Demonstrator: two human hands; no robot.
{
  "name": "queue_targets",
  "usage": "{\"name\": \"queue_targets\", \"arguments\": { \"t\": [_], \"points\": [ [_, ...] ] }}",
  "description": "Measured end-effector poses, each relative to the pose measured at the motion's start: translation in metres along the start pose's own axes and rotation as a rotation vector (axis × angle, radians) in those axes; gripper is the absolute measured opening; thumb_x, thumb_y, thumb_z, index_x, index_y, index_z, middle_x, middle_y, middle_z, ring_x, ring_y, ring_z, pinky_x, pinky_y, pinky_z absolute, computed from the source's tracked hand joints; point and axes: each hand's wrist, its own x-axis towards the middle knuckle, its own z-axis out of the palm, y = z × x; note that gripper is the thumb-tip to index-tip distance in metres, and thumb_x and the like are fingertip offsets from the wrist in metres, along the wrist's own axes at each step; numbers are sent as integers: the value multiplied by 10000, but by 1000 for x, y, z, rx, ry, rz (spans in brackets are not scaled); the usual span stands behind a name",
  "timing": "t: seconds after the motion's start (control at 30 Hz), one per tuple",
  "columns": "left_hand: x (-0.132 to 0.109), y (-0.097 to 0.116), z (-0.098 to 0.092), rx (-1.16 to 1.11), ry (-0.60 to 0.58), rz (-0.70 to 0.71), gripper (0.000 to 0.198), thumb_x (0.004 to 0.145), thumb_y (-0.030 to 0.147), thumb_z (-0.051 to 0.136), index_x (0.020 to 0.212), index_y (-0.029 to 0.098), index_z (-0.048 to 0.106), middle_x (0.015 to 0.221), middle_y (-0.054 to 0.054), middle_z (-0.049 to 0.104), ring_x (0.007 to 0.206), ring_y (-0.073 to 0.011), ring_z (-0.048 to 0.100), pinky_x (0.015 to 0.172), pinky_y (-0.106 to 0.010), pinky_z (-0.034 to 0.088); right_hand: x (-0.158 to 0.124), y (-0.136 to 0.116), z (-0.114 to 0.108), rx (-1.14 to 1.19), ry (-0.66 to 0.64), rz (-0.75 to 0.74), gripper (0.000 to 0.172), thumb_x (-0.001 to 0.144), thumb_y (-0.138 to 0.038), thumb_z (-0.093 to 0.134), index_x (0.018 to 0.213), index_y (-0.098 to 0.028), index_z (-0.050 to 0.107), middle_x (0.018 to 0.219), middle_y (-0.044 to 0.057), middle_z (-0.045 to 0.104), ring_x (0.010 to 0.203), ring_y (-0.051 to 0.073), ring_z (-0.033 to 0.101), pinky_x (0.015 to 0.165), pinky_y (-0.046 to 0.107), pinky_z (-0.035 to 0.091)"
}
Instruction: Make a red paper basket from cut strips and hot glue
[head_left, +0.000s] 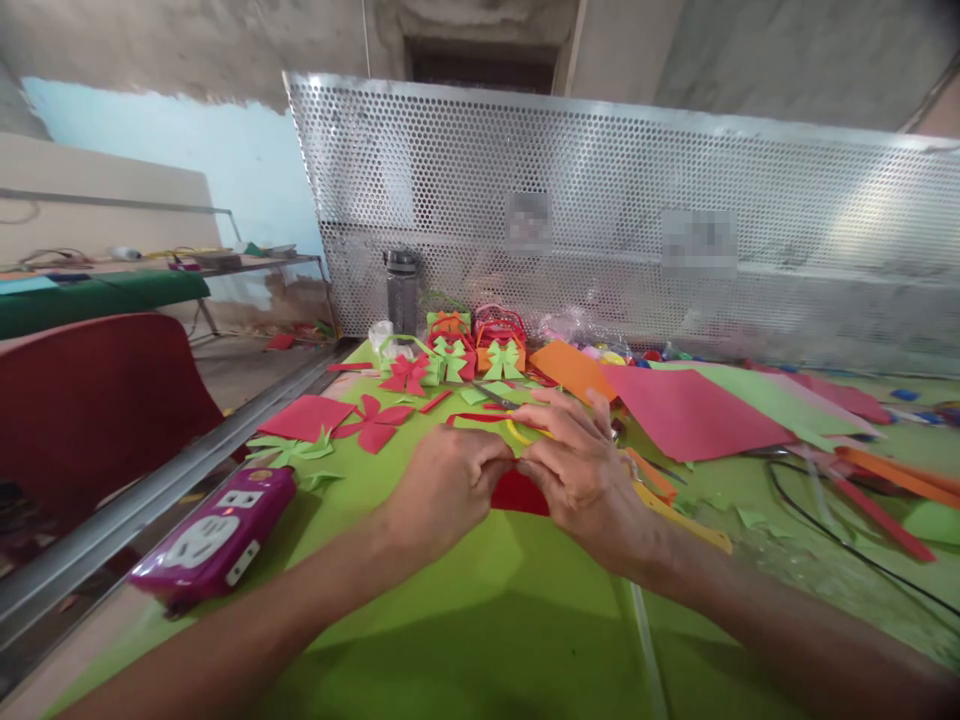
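The red piece is held between both hands over the middle of the green-covered surface, well in from its left edge and short of its far edge. Furthest left, a purple power strip lies along the left edge of the surface. Beyond it, close to that same edge, are light-green cut pieces and a red sheet, with a red petal-shaped cutout just to their right. Near the far left corner a dark bottle stands upright, and right of it, along the far edge, small handled bags with bows sit close together. The left hand has its thumb and fingers pinched together on the upper left of the red piece. The right hand pinches its upper right between thumb and forefinger, the other fingers raised apart. Beyond this hand, toward the far edge, lies an orange sheet; right of that come a larger red sheet and a light-green sheet. Farther right, a black cable curves over the surface beside a red strip.
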Motion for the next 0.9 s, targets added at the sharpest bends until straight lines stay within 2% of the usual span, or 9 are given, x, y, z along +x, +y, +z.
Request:
{"name": "queue_targets", "arguments": {
  "t": [0.13, 0.27, 0.37, 0.57, 0.9],
  "points": [
    [2, -1, -4, 49, -17, -18, 270, 764, 24, 470, 593, 140, 643, 529, 16, 589, 460, -69, 452, 470, -203, 288, 0, 3, -2, -9, 26, 20, 242, 880, -145, 486, 681, -173, 620, 1144, 100, 624, 1179, 296, 469, 959, 563, 249],
    [3, 1, -5, 21, -50, -63, 268, 787, 50, 480, 608, 145, 655, 516, 26, 573, 442, -66, 431, 455, -202, 280, 1, 5, -3, -12, 39, 17, 277, 874, -146, 492, 626, -182, 607, 1102, 84, 640, 1178, 289, 468, 959, 551, 250],
    [3, 2, -4, -8, -75, -47, 249, 815, 94, 511, 631, 148, 670, 534, 27, 585, 451, -64, 426, 463, -203, 284, 1, 3, -2, -2, 39, 19, 278, 868, -141, 489, 618, -187, 601, 1079, 75, 642, 1178, 291, 469, 969, 562, 238],
    [1, 2, -4, 102, -60, -49, 279, 816, 77, 490, 600, 144, 654, 519, 23, 566, 453, -65, 420, 476, -214, 273, -2, -2, -2, -15, -19, 45, 249, 846, -90, 460, 665, -185, 602, 1125, 91, 622, 1202, 296, 451, 992, 596, 205],
    [2, 0, -7, 185, -64, -51, 291, 791, 67, 458, 545, 139, 596, 486, 26, 510, 441, -63, 379, 471, -212, 248, -1, 3, -5, 16, 31, 47, 242, 837, -91, 478, 656, -197, 598, 1103, 83, 634, 1189, 279, 464, 974, 561, 213]
  ]
}}
